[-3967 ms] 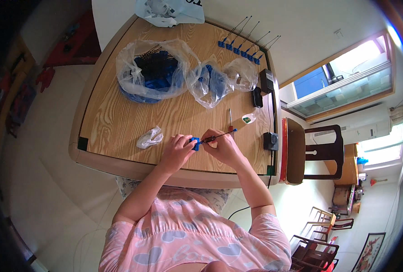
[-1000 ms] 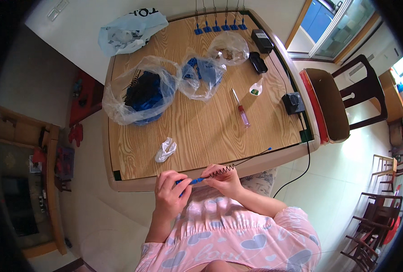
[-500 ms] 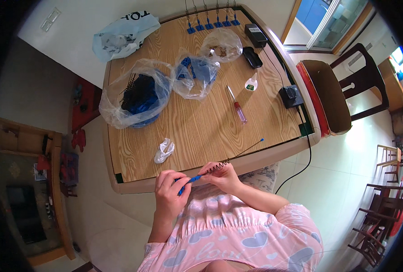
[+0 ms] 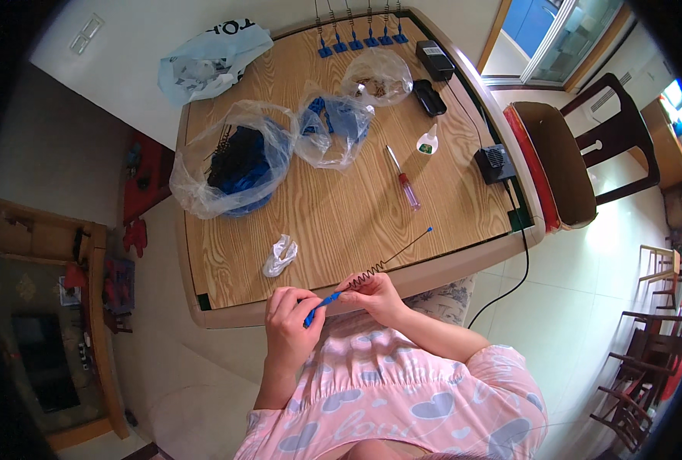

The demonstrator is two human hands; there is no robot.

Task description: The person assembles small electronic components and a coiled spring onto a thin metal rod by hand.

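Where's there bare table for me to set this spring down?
The widest bare stretch of tabletop lies beyond the held spring, between the crumpled white plastic and the screwdriver. A smaller patch lies between the screwdriver and the black adapter. Farther back it's crowded with clear bags and standing springs.

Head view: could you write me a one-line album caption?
Left hand and right hand holding a blue piece with a dark coil, at a wood-grain table's near edge.
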